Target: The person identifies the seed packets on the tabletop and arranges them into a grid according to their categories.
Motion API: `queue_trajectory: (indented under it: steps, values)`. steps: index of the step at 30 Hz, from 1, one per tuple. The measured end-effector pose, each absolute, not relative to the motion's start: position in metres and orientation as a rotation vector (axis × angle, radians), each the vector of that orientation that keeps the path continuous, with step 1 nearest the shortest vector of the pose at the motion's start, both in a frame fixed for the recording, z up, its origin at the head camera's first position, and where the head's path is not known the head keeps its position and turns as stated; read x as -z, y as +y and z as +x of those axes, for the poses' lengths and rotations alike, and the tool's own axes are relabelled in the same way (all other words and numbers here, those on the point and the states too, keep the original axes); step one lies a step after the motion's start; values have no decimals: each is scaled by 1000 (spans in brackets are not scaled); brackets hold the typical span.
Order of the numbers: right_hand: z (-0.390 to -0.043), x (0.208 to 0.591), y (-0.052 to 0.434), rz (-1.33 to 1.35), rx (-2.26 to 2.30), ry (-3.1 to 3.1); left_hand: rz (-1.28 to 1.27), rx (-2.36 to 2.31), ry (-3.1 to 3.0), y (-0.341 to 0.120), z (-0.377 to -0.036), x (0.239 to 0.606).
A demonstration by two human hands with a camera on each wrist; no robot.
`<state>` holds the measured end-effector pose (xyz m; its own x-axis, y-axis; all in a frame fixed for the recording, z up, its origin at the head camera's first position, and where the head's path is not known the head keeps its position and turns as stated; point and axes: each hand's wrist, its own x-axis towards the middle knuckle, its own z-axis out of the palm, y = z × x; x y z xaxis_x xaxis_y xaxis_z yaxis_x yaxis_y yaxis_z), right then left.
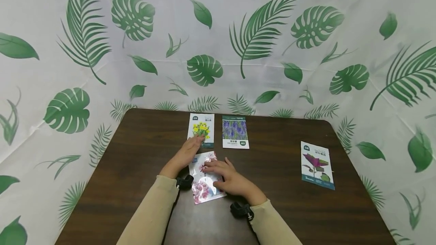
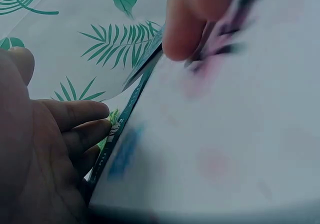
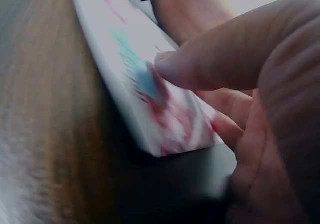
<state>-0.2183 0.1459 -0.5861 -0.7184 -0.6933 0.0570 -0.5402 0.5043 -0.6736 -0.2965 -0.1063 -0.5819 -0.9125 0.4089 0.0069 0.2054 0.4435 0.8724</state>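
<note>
Sleeves in beige are entering from the bottom of the head view, each wrist carrying a black camera mount. Right hand (image 1: 233, 180) is resting on the pink-flower seed packet (image 1: 204, 182), low centre of the frame, its fingers curled and the fingertips (image 3: 167, 66) pressing on the printed face. Left hand (image 1: 185, 154) is lying flat, fingers straight and relaxed, at the packet's upper left edge, its tips reaching the yellow-flower packet (image 1: 201, 129).

Judgement: the pink packet is looking light, thin and flexible, with a glossy, likely slippery face; pinching an edge or corner should be working best.

Table (image 1: 136, 169) is dark brown wood-grain. Lavender packet (image 1: 235, 132) is sitting upper centre, purple-leaf packet (image 1: 316, 165) well apart at right. White leaf-print sheeting (image 1: 218, 41) is covering the surroundings.
</note>
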Motion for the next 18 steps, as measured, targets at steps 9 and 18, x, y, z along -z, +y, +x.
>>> queue_trajectory:
  steps: [9, 18]
  values:
    - [-219, 592, 141, -1160, 997, 2672, 496, -1499, 2461, -106, -298, 580]
    - [-218, 591, 145, -1188, 987, 2616, 519, -1500, 2448, -107, -299, 582]
